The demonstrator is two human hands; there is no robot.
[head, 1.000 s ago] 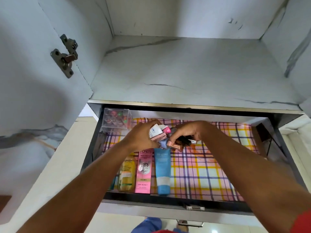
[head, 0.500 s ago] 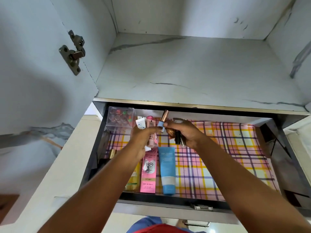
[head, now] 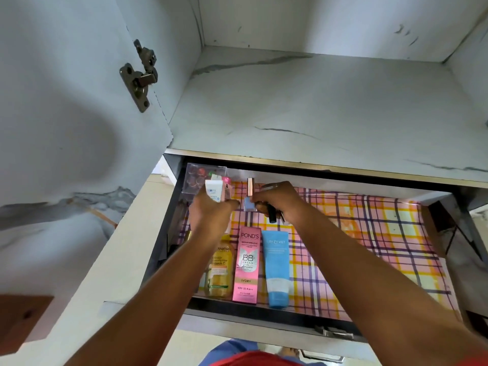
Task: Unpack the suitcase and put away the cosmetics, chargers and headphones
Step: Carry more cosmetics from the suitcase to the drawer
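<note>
Pink-and-yellow plaid paper lines the open drawer (head: 369,233) where a person sorts cosmetics under a marble-look cupboard shelf (head: 303,109). Three items already lie side by side at the drawer's front left: a yellow Garnier bottle (head: 219,270), a pink Pond's BB cream box (head: 247,264) and a blue tube (head: 276,268). Each lies flat with its long axis running front to back; the printing on the box reads upright from the front edge, and the tube's cap faces the front. A clear organiser box (head: 203,180) of small round pots sits in the back left corner.

The left hand (head: 211,215) is closed round a small white tube (head: 213,190) and a pink item (head: 227,191), both standing roughly upright with their tops toward the drawer's back. The right hand (head: 280,202) pinches a rose-gold lipstick (head: 250,186) that points up and away, above a small pale-blue piece (head: 248,203); a dark stick (head: 272,213) juts down from the same fist. Both hands hover close together over the drawer's back left, above the liner.

By the look of it, the cosmetics are partly stowed, with this handful yet to be set down. No suitcase, chargers or headphones appear in view, so how much of that work is left cannot be told.
</note>
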